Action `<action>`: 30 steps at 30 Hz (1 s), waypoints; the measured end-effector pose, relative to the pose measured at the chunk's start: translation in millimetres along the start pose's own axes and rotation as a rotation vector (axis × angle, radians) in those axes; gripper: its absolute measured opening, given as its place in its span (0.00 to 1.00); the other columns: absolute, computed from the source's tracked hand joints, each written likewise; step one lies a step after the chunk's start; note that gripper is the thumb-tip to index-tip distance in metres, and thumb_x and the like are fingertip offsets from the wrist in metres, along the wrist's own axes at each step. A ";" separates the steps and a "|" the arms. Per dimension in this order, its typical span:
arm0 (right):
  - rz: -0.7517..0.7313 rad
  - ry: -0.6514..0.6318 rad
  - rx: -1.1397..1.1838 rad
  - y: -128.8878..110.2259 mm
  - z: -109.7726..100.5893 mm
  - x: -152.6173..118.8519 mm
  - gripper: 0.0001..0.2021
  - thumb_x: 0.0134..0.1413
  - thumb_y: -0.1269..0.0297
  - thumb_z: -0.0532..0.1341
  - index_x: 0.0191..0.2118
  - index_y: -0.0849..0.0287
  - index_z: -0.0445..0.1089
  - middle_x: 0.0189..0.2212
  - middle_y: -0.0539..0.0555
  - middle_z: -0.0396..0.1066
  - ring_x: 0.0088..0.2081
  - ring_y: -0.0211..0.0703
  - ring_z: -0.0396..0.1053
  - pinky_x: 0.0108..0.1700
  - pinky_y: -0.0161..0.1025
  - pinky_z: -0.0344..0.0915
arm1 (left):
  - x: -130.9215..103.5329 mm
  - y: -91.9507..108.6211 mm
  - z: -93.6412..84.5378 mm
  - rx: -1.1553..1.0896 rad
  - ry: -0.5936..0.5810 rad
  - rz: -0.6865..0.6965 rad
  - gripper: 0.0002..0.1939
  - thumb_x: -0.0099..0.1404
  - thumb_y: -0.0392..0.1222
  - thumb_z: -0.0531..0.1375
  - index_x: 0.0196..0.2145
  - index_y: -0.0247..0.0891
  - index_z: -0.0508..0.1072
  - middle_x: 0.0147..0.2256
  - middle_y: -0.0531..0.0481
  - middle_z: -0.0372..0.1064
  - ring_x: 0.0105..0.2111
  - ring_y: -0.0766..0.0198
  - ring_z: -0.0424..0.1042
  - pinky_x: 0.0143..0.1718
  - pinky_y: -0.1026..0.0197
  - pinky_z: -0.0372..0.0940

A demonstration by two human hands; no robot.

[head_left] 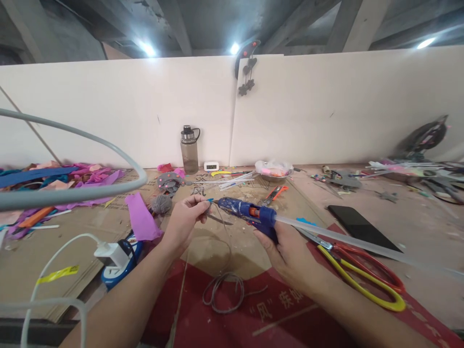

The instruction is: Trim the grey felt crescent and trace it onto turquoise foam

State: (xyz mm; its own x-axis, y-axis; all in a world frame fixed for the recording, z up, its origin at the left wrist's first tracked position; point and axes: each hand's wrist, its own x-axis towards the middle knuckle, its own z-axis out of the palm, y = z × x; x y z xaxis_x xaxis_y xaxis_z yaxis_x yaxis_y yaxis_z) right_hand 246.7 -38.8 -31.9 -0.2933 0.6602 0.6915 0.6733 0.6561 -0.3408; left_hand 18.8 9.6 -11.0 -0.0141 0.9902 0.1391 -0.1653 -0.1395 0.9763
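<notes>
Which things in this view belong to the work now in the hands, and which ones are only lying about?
Seem in use:
- blue glue gun, in the right hand
- clear glue stick
- small blue piece, at the left fingertips
- grey cord, probably

Apparently just lying about:
- scissors
- black phone
- bottle
- orange cutter

A craft workshop under bare beams and bright lights, where felt scraps (143, 217), scissors (357, 270), a glue gun (246, 210) and gray yarn (161, 204) crowd a surface (427, 227) partly covered with cardboard (47, 246) before a white partition (308, 111).
</notes>
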 end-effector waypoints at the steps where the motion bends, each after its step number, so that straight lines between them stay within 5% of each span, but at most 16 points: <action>1: -0.007 0.000 -0.008 -0.6 0.5 0.7 0.14 0.64 0.62 0.52 0.52 0.59 0.62 0.42 0.61 0.73 0.42 0.51 0.72 0.41 0.44 0.69 | -0.1 -0.1 -0.1 0.009 -0.004 0.003 0.08 0.53 0.40 0.64 0.22 0.34 0.70 0.22 0.51 0.69 0.19 0.72 0.60 0.22 0.66 0.54; 30: -0.010 -0.010 -0.114 1.3 4.0 -1.7 0.11 0.64 0.59 0.49 0.43 0.58 0.65 0.32 0.60 0.71 0.32 0.49 0.70 0.37 0.45 0.69 | -0.8 -2.4 -1.1 0.078 0.021 0.038 0.07 0.53 0.40 0.63 0.23 0.35 0.70 0.22 0.52 0.69 0.19 0.72 0.60 0.23 0.66 0.54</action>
State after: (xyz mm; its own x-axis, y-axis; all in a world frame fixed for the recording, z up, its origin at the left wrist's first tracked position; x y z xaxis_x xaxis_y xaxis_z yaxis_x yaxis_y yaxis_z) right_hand 245.4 -37.6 -36.0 -0.3069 0.6576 0.6881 0.7429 0.6174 -0.2588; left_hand 18.1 9.1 -13.7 -0.0394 0.9840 0.1739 -0.0867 -0.1767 0.9804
